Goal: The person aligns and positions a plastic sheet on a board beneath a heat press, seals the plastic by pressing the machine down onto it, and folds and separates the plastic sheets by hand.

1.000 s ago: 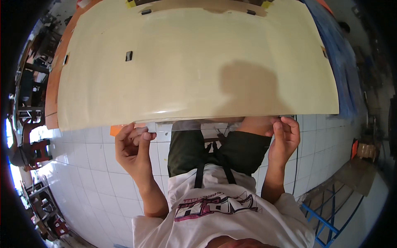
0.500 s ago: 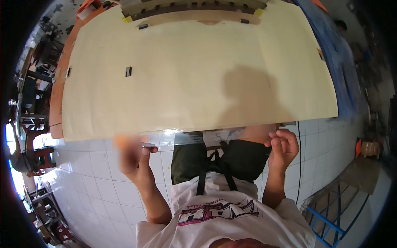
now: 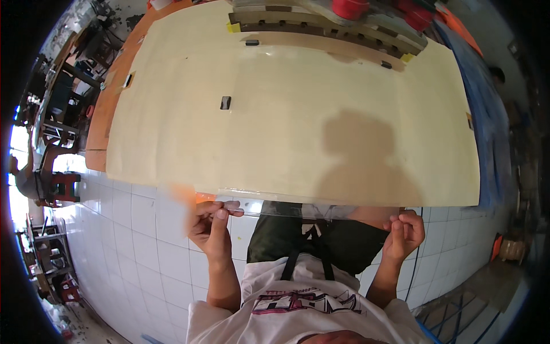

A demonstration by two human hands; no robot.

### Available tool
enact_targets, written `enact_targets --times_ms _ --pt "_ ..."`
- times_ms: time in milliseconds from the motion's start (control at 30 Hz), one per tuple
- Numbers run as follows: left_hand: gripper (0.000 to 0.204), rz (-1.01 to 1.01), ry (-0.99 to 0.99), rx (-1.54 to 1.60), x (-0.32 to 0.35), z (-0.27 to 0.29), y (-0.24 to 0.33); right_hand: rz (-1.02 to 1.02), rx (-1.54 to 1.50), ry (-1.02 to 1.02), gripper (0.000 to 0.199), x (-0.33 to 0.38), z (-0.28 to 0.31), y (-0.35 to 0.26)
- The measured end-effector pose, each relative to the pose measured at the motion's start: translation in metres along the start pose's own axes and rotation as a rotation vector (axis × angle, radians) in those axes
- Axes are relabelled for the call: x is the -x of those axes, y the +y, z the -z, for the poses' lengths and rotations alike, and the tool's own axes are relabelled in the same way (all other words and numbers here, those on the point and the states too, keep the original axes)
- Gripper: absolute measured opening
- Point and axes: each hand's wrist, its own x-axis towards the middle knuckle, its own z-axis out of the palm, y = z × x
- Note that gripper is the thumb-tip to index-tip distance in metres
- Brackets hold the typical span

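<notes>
A big cream-coloured table top [image 3: 275, 114] fills the upper view. A clear plastic sheet [image 3: 303, 209] lies over it and hangs past its near edge. My left hand [image 3: 211, 221] pinches the sheet's near edge between thumb and fingers, left of my body. My right hand [image 3: 405, 229] grips the same edge at the right, just below the table's edge. The film stretches between the two hands. A small dark square piece [image 3: 226, 102] sits on the table, far from both hands.
A wooden slotted frame [image 3: 326, 28] with red objects [image 3: 349, 8] lies at the table's far edge. A blue cloth [image 3: 487, 114] runs along the right side. White floor tiles [image 3: 132, 241] are below. A person sits at far left [image 3: 26, 178] by stools.
Both hands have shifted along the near edge, and the left hand now pinches the clear sheet. The view has tilted, showing more of the table's far edge.
</notes>
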Motion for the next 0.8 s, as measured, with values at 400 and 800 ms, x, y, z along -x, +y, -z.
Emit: enact_targets --times_ms 400,800 --pt "0.013 0.0 0.027 -0.005 -0.001 0.001 -0.004 0.026 -0.022 -0.027 0.022 -0.003 0.003 0.006" --pt "0.015 0.011 0.013 -0.004 -0.002 0.003 -0.001 0.029 -0.02 -0.028 0.024 -0.003 0.007 0.012"
